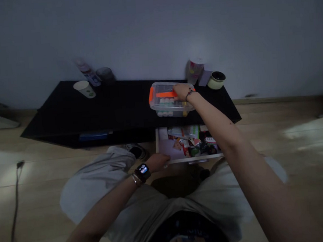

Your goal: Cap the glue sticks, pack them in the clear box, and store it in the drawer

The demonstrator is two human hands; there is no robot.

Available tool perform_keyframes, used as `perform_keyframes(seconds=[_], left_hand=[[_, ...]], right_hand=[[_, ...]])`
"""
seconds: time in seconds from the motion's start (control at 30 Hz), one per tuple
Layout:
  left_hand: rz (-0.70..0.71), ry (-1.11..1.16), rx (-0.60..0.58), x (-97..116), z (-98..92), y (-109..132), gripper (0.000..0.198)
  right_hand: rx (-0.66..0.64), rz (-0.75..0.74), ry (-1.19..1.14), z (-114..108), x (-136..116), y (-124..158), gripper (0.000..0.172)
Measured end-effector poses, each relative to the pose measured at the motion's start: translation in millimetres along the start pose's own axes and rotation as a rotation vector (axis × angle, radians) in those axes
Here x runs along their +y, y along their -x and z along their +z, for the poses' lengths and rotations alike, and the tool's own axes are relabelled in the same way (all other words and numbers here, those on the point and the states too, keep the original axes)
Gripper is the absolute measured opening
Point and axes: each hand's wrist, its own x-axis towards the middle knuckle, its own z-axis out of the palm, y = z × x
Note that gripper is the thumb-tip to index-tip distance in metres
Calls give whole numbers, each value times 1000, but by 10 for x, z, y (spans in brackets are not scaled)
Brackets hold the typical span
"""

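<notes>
A clear plastic box (164, 108) with orange latches stands on the low black cabinet (94, 111), with several small white items inside. My right hand (182, 91) rests on top of the box, fingers curled over its orange handle. My left hand (158, 161), with a smartwatch on the wrist, grips the front edge of the open white drawer (166, 148) below the cabinet top. The drawer holds several packets and small odds and ends.
On the cabinet's back edge stand a paper cup (85, 89), a tilted bottle (87, 72), a grey tape roll (104, 73), a plastic cup (195, 70) and a pale dark-topped jar (216, 80). A cable (16, 197) lies on the wooden floor at left. My knees are by the drawer.
</notes>
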Motion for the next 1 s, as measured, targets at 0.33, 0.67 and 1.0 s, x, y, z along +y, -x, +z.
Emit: perform_keyframes(seconds=[0.33,0.67,1.0], left_hand=[[58,-98,-1,82,33,-13,16],[89,-178,16,149,15,-29,12],[46,-244,82,272,45,46,17]], right_hand=[[-9,-135,-66,-85,76,961,43],[-246,-198,-127,632,-59,1500,38],[-399,-196,-142,1574,-553,1396,39]])
